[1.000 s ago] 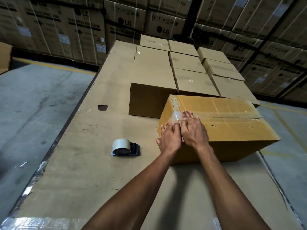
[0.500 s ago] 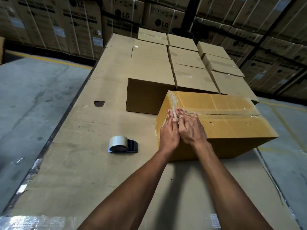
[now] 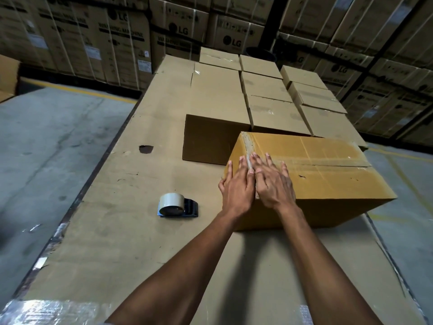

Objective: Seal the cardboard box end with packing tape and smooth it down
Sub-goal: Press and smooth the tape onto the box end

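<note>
On box [image 3: 328,184] end, both hands flat; length runs rightward.

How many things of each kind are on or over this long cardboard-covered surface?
Golden-brown cardboard box being taped: 1
Paler closed cardboard boxes behind it: 8
Grey tape roll in dark dispenser: 1
Bare hands, left hand and right hand: 2
Total: 12

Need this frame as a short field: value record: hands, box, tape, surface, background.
left hand: flat, open, on the box's left end by the taped edge
right hand: flat, open, on the box top beside that edge
box: closed, clear tape along the top seam and left edge
tape dispenser: lying on the surface, left of the box, untouched
work surface: flattened cardboard
smaller boxes: closed, in rows behind
</note>
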### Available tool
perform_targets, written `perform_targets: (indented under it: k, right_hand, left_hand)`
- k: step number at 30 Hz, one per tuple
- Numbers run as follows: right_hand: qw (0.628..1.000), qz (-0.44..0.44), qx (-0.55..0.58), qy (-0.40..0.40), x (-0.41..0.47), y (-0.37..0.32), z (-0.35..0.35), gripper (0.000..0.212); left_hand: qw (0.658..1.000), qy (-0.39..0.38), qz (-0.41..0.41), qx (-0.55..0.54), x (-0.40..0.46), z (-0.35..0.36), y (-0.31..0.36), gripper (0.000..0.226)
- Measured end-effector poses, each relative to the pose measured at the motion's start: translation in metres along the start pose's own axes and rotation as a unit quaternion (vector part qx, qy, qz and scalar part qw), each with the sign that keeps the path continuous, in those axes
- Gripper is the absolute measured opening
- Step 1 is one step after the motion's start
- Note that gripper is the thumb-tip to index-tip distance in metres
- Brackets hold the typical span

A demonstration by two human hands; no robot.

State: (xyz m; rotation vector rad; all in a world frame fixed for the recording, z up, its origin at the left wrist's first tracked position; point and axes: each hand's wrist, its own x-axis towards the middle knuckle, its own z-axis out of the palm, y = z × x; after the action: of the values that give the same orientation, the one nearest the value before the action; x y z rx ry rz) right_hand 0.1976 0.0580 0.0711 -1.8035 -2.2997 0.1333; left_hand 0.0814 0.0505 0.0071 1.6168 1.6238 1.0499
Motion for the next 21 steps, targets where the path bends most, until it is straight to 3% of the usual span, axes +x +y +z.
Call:
perform_targets:
  k: [9, 14, 17, 21]
  right_hand:
    - [0.997, 0.067, -0.028, 0.009, 0.014, -0.002, 0.003, 0.081]
    - [0.994, 0.101, -0.039, 0.001, 0.01, -0.007, 0.0, 0.078]
    - [0.997, 0.071, -0.035, 0.011, 0.005, -0.006, 0.0, 0.076]
    - [0.999, 0.007, -0.041, 0.0, 0.002, 0.001, 0.004, 0.07]
  left_hand:
    - [0.998, -0.029, -0.05, 0.032, 0.008, -0.003, 0.002, 0.071]
    - [0.993, -0.066, -0.088, 0.038, 0.009, -0.002, -0.001, 0.088]
    - [0.993, -0.07, -0.091, 0.037, 0.008, -0.004, -0.001, 0.082]
    - [0.999, -0.014, -0.019, -0.044, 0.0, -0.002, 0.002, 0.071]
